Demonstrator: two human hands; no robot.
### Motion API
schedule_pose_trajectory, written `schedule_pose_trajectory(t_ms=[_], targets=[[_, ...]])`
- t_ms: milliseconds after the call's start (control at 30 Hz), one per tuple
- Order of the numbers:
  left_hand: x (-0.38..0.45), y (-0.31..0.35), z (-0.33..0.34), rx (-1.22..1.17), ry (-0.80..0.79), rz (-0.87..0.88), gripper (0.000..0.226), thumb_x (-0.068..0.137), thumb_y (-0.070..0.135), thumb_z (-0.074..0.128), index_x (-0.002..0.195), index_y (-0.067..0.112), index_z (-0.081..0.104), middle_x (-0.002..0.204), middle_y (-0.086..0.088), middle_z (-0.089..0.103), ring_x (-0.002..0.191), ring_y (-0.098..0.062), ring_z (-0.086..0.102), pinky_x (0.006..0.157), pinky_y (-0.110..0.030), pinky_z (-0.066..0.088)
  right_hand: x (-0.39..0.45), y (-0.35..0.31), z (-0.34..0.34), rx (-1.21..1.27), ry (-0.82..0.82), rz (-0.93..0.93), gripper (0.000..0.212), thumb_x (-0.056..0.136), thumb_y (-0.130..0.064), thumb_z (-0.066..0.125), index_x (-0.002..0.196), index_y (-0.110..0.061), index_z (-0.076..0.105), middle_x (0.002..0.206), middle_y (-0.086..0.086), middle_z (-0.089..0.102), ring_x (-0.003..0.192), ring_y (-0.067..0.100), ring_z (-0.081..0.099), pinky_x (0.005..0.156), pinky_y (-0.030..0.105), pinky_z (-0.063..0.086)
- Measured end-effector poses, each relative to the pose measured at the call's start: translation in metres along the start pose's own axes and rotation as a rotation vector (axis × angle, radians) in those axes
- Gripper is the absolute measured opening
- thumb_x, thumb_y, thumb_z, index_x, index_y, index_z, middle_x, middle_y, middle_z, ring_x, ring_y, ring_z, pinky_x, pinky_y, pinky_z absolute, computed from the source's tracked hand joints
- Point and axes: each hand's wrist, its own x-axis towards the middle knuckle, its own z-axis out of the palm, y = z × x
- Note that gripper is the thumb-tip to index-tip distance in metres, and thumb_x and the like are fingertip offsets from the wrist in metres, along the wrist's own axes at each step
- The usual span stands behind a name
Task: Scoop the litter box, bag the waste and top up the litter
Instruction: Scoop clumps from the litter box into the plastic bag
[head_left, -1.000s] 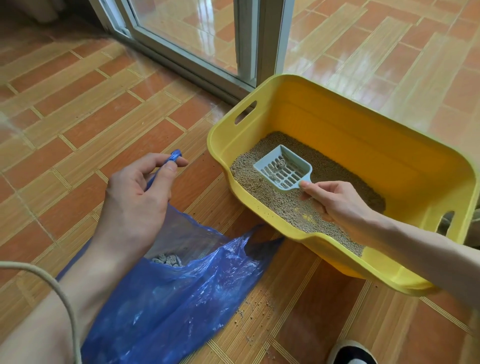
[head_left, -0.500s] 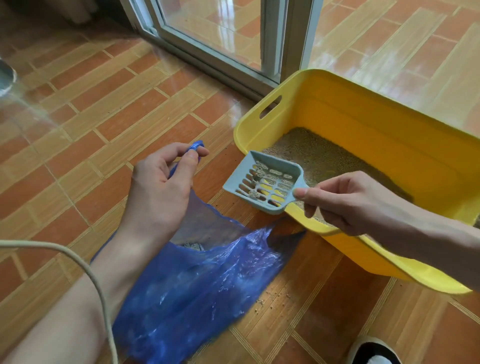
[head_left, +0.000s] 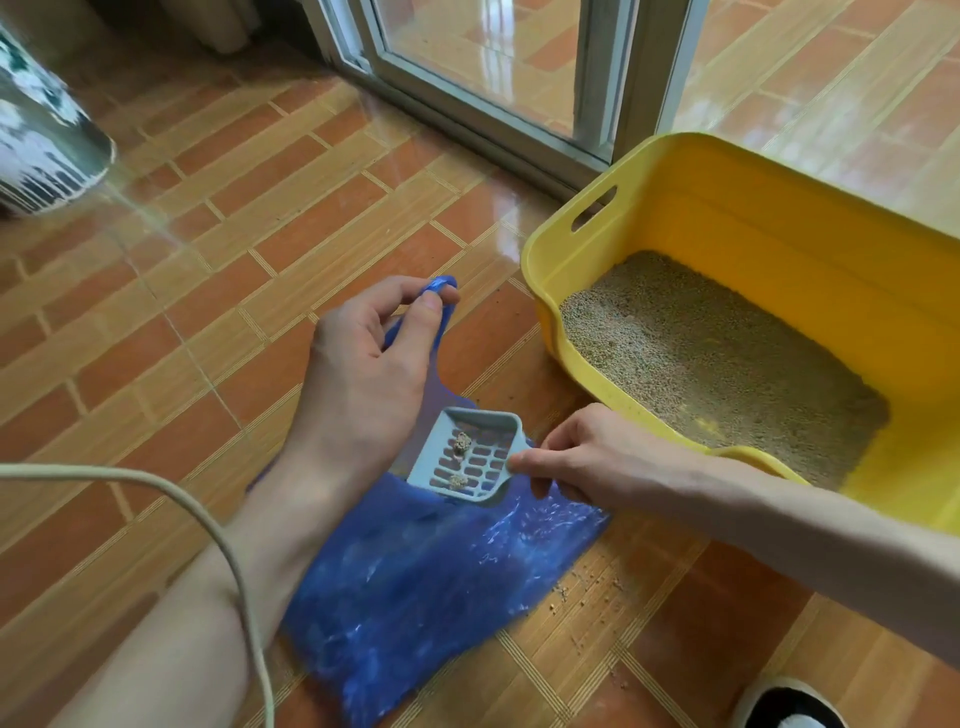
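Note:
A yellow litter box (head_left: 737, 208) with grey-brown litter (head_left: 691, 358) stands on the tiled floor at the right. A blue plastic bag (head_left: 431, 566) lies on the floor in front of me. My left hand (head_left: 369, 374) pinches the bag's handle loop between thumb and fingers and lifts it up, which holds the mouth open. My right hand (head_left: 582, 457) grips the handle of a pale blue slotted scoop (head_left: 467, 457). The scoop hangs over the bag's mouth, tilted down, with two clumps on its grid.
A glass sliding door frame (head_left: 613, 88) runs behind the box. A white and green patterned container (head_left: 41, 135) stands at the far left. Spilled litter grains (head_left: 587, 587) dot the tiles beside the bag. A beige cable (head_left: 208, 525) crosses my left arm; a shoe (head_left: 789, 706) shows bottom right.
My right hand has lifted the scoop out of the litter box and carried it left and down over the bag's mouth. My left hand keeps its pinch on the bag handle.

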Motion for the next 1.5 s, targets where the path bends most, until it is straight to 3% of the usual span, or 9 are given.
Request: schedule_pose_trajectory(t_ms=[333, 467, 567, 733, 933, 1200, 1300, 1367, 1500], targets=[[0.000, -0.001, -0.004, -0.023, 0.009, 0.023, 0.022, 0.107, 0.021, 0.053, 0.109, 0.015, 0.074, 0.048, 0.018, 0.045, 0.047, -0.005, 0.035, 0.051, -0.011, 0.031, 0.041, -0.023, 0.031, -0.402, 0.062, -0.153, 0.037, 0.090, -0.035, 0.065, 0.060, -0.015, 0.069, 0.051, -0.001, 0.059, 0.046, 0.014, 0.053, 0.041, 0.021, 0.040], [0.001, -0.002, -0.004, -0.013, 0.022, 0.019, 0.022, 0.108, 0.018, 0.052, 0.110, 0.012, 0.074, 0.050, 0.024, 0.051, 0.049, 0.004, 0.046, 0.055, -0.007, 0.032, 0.048, -0.026, 0.042, -0.676, 0.184, -0.270, 0.042, 0.090, -0.038, 0.062, 0.061, -0.011, 0.047, 0.055, 0.002, 0.043, 0.054, 0.028, 0.046, 0.048, 0.031, 0.030], [0.001, -0.002, -0.004, -0.025, 0.028, 0.026, 0.022, 0.107, 0.021, 0.054, 0.109, 0.014, 0.075, 0.049, 0.019, 0.046, 0.047, -0.003, 0.038, 0.054, -0.009, 0.032, 0.047, -0.029, 0.047, -0.905, 0.204, -0.389, 0.029, 0.096, -0.036, 0.058, 0.080, -0.012, 0.060, 0.063, 0.003, 0.043, 0.061, 0.033, 0.046, 0.051, 0.031, 0.031], [0.001, -0.002, -0.004, -0.022, 0.031, 0.013, 0.022, 0.108, 0.016, 0.051, 0.110, 0.014, 0.073, 0.050, 0.026, 0.053, 0.051, 0.009, 0.051, 0.056, -0.005, 0.035, 0.050, -0.025, 0.048, -1.192, 0.245, -0.554, 0.012, 0.091, -0.016, 0.061, 0.081, -0.013, 0.058, 0.056, 0.002, 0.043, 0.041, 0.027, 0.031, 0.040, 0.026, 0.015], [0.002, -0.005, -0.006, -0.024, 0.033, 0.003, 0.023, 0.108, 0.017, 0.051, 0.112, 0.013, 0.074, 0.051, 0.026, 0.053, 0.051, 0.008, 0.050, 0.058, -0.009, 0.033, 0.048, -0.022, 0.039, -1.061, 0.359, -0.538, 0.021, 0.101, -0.030, 0.053, 0.089, -0.016, 0.062, 0.075, 0.007, 0.065, 0.058, 0.033, 0.052, 0.046, 0.031, 0.029], [0.008, -0.007, 0.000, -0.041, 0.016, 0.003, 0.021, 0.107, 0.016, 0.051, 0.107, 0.015, 0.072, 0.048, 0.023, 0.050, 0.046, 0.004, 0.045, 0.057, -0.007, 0.033, 0.022, -0.016, 0.011, -0.827, 0.384, -0.405, 0.036, 0.097, -0.049, 0.056, 0.082, -0.018, 0.064, 0.067, -0.002, 0.054, 0.071, 0.030, 0.061, 0.057, 0.031, 0.036], [0.013, -0.008, 0.004, -0.055, 0.007, 0.019, 0.021, 0.104, 0.025, 0.052, 0.105, 0.021, 0.072, 0.048, 0.023, 0.048, 0.046, 0.003, 0.045, 0.059, -0.018, 0.031, -0.001, -0.012, -0.019, -0.578, 0.283, -0.304, 0.040, 0.092, -0.056, 0.065, 0.078, -0.018, 0.068, 0.061, -0.005, 0.068, 0.057, 0.013, 0.066, 0.051, 0.031, 0.051], [0.016, -0.008, 0.009, -0.074, -0.004, 0.034, 0.023, 0.099, 0.034, 0.052, 0.101, 0.026, 0.073, 0.049, 0.016, 0.042, 0.047, -0.008, 0.036, 0.056, -0.028, 0.029, -0.019, -0.009, -0.041, -0.464, 0.209, -0.201, 0.034, 0.085, -0.057, 0.072, 0.082, -0.023, 0.072, 0.066, -0.007, 0.074, 0.053, 0.000, 0.066, 0.046, 0.021, 0.049], [0.022, -0.011, 0.016, -0.086, -0.008, 0.052, 0.024, 0.096, 0.039, 0.052, 0.097, 0.028, 0.074, 0.061, -0.007, 0.032, 0.056, -0.028, 0.025, 0.054, -0.047, 0.025, -0.051, 0.005, -0.085, -0.467, 0.215, -0.090, 0.023, 0.081, -0.050, 0.078, 0.084, -0.028, 0.071, 0.075, -0.007, 0.074, 0.053, 0.003, 0.058, 0.049, 0.025, 0.046]])
